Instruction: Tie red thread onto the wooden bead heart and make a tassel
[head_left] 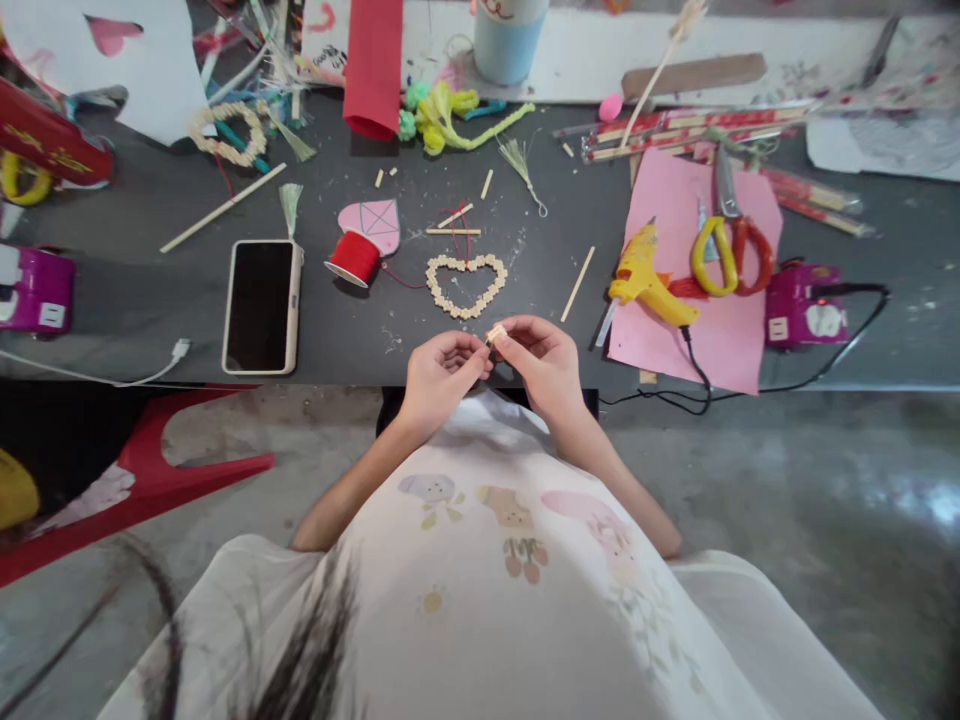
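Observation:
My left hand and my right hand meet at the table's near edge. Both pinch a tiny pale bead-like piece between their fingertips; what it is exactly I cannot make out. Just beyond the fingers lies a heart made of small pale beads on the dark table. A red thread spool and a pink heart-shaped card lie to the heart's left, with short wooden sticks behind it.
A phone lies at the left. A yellow glue gun and scissors rest on pink paper at the right, beside a purple box with a black cable. Craft clutter, a red roll and a blue cup fill the back.

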